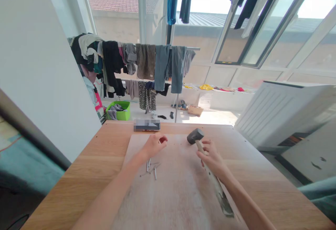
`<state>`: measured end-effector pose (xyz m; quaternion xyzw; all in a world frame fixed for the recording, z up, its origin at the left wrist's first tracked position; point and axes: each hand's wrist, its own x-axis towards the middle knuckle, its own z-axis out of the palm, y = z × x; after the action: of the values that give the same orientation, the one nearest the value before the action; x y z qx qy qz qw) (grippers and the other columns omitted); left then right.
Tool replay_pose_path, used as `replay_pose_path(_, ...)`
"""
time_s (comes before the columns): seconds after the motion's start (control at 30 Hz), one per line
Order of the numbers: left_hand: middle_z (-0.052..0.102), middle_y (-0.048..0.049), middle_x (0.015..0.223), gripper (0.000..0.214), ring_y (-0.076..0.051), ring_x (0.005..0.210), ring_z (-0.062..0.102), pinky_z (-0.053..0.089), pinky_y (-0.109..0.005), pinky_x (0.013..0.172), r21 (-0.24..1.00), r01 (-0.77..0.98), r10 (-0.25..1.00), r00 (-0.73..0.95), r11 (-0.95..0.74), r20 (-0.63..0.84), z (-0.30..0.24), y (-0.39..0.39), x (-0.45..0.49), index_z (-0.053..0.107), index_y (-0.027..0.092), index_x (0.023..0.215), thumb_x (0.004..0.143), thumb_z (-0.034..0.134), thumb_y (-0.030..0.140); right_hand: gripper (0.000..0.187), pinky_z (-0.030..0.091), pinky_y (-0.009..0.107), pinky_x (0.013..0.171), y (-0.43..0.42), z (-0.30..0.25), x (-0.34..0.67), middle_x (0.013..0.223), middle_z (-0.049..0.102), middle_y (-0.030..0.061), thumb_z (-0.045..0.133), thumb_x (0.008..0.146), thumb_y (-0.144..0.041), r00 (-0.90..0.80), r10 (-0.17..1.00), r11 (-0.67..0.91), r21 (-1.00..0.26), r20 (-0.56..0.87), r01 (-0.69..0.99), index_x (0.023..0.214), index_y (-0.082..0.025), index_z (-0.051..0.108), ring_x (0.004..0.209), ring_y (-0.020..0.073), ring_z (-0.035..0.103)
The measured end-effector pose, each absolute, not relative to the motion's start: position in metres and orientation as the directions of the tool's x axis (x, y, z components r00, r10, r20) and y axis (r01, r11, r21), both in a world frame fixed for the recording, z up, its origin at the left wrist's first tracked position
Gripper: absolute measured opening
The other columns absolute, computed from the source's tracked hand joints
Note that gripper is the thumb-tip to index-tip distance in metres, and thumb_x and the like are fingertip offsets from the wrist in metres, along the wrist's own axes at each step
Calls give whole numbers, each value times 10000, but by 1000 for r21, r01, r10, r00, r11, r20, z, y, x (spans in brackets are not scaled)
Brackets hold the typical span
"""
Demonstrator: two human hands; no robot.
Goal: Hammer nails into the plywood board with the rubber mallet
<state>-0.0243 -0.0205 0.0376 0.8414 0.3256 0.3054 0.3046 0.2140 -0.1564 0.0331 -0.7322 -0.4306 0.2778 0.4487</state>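
Note:
My right hand is wrapped round the upper handle of a mallet. The mallet's dark head rests on or just above a pale board, and its worn handle runs back under my forearm. To the left, my left hand is over the far part of the board with thumb and fingers curled together. Whatever lies between those fingertips is too small to make out. Several loose nails lie on the board beside my left forearm. Small dark dots show on the board between my hands.
The board lies on a wooden table. At its far edge is a dark box, partly blurred. Beyond stand a rack of hanging clothes and a green basket. A white cabinet-like unit is at the right.

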Motion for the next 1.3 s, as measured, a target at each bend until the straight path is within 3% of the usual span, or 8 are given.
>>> replay_pose_path(0.1, 718, -21, 800, 154, -137, 710, 628, 479, -229, 695, 729, 297, 665, 691, -617, 283, 33, -11, 4, 734, 153, 856, 763, 615, 126, 417, 453, 277, 491, -145, 31, 222, 856, 657, 11, 596, 684, -384, 445, 896, -226, -866, -6, 445, 1050, -207, 501, 508, 138, 588)
replay_pose_path(0.23, 747, -36, 843, 174, -150, 759, 649, 490, -241, 736, 735, 210, 550, 795, -645, 255, 28, -3, 34, 764, 160, 898, 802, 620, 144, 334, 407, 278, 458, -144, 28, 220, 590, 584, -40, 544, 735, -440, 388, 921, -208, -881, -29, 426, 946, -186, 598, 430, 144, 523)
replay_pose_path(0.33, 738, -40, 827, 185, -152, 762, 645, 486, -244, 752, 739, 169, 501, 828, -653, 253, 27, 0, 52, 782, 156, 903, 818, 618, 141, 349, 402, 272, 460, -147, 25, 218, 541, 541, -55, 542, 760, -466, 392, 920, -196, -893, -24, 406, 958, -187, 606, 438, 149, 518)
replay_pose_path(0.53, 711, -44, 866, 160, -135, 732, 614, 487, -236, 706, 814, 88, 542, 786, -574, 297, 21, -2, 77, 799, 177, 917, 798, 696, 209, 336, 410, 269, 468, -148, 20, 219, 567, 549, -48, 569, 765, -474, 394, 918, -187, -914, -32, 360, 949, -196, 612, 453, 149, 525)
replay_pose_path(0.7, 771, -19, 880, 194, -142, 757, 644, 489, -241, 726, 844, 62, 565, 769, -533, 300, 16, -9, 79, 781, 183, 957, 825, 639, 170, 337, 414, 269, 452, -149, 21, 219, 588, 550, -47, 574, 764, -477, 391, 918, -188, -938, -62, 292, 945, -193, 593, 441, 146, 532)
replay_pose_path(1.0, 783, -25, 898, 190, -167, 817, 668, 497, -262, 789, 843, 60, 561, 772, -534, 300, 18, -11, 77, 784, 175, 941, 807, 652, 203, 336, 381, 243, 429, -151, 25, 217, 601, 533, -65, 598, 751, -497, 395, 909, -210, -964, -131, 162, 908, -203, 558, 450, 120, 513)
replay_pose_path(1.3, 750, -5, 830, 155, -132, 722, 613, 468, -227, 708, 810, 74, 541, 779, -582, 318, 11, -8, 80, 778, 186, 904, 800, 664, 197, 414, 387, 221, 383, -151, 26, 216, 608, 569, -74, 600, 763, -500, 363, 911, -219, -976, -197, 21, 1037, -206, 498, 411, 115, 526)
